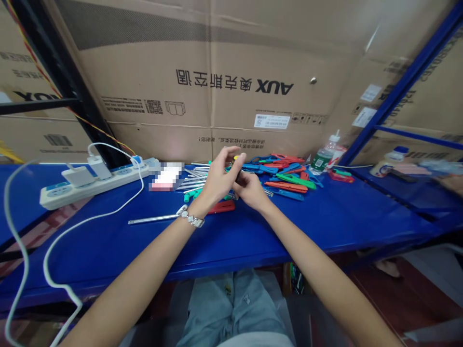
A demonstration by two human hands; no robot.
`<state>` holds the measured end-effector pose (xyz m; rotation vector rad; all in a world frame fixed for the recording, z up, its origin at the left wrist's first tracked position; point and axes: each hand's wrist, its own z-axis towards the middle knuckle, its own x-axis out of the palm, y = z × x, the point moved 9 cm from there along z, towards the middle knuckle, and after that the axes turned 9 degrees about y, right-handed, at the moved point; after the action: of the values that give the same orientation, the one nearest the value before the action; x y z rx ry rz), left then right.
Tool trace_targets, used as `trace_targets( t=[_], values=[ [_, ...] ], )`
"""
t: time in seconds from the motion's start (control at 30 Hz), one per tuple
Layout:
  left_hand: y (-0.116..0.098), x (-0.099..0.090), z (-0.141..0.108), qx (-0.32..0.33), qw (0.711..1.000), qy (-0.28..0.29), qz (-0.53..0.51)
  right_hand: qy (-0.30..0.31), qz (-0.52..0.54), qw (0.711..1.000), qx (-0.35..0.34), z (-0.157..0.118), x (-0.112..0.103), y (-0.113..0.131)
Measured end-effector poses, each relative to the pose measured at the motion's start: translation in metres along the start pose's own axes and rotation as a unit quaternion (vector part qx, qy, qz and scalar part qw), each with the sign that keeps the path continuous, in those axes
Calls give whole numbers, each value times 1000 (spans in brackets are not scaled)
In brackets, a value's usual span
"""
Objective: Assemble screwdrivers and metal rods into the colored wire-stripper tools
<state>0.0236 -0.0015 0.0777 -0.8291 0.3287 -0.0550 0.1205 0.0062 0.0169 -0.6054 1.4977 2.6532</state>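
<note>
Over the blue table, my left hand (221,176) and my right hand (250,189) meet with fingers closed around something small and dark, mostly hidden. A bit of yellow (236,157) shows at my left fingertips. Behind and beside the hands lie several metal rods (197,177) and a heap of blue, red and green plastic pieces (285,171). Small green parts (188,196) lie left of my left hand. A red piece (222,207) lies under the left wrist, and a single metal rod (155,220) lies farther left.
A white power strip (60,196) with plugs and looping white cables stands on the left. A green-labelled bottle (321,156) stands at the back right. Large cardboard (231,58) rises behind the blue table (325,226). Another person's hand (454,184) shows at the right edge.
</note>
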Motion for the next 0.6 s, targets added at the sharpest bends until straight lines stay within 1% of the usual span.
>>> trace_targets(
  t=[0.03, 0.07, 0.1, 0.13, 0.17, 0.23, 0.27, 0.33, 0.37, 0.4, 0.5, 0.53, 0.57, 0.6],
  values=[
    [-1, -4, -1, -1, 999, -41, 16, -17, -6, 1000, -8, 1, 0, -1],
    [-2, -6, -2, -3, 997, -66, 25, -30, -15, 999, -10, 1, 0, -2],
    [-3, -6, -2, -4, 997, -69, 25, -37, -26, 999, -12, 1, 0, -1],
    [-3, -3, -1, -5, 999, -51, 16, -38, -35, 999, -13, 0, 0, 0],
    [-3, 0, 0, -5, 1000, -20, 3, -31, -38, 999, -14, -1, 0, 3],
    [-3, 6, 2, -6, 998, 52, -21, 11, -19, 1000, -12, -4, 1, 8],
    [-2, 9, 3, -9, 996, 81, -29, 42, 1, 999, 1, -5, 3, 9],
    [2, 11, 3, -20, 993, 112, -40, 74, 28, 997, 26, -7, 4, 8],
    [5, 10, 4, -25, 993, 109, -43, 70, 34, 996, 32, -7, 3, 7],
    [6, 7, 4, -29, 995, 86, -41, 52, 34, 998, 31, -6, 0, 6],
    [6, -8, 2, -20, 999, -45, -1, -20, 8, 1000, 15, -2, -7, 3],
    [5, -12, 1, -16, 997, -78, 9, -39, -5, 999, 17, -1, -8, 1],
    [4, -13, 0, -15, 996, -90, 10, -55, -19, 998, 22, -1, -9, -1],
    [4, -12, 0, -15, 997, -78, 2, -64, -30, 997, 28, -2, -9, -3]
  ],
)
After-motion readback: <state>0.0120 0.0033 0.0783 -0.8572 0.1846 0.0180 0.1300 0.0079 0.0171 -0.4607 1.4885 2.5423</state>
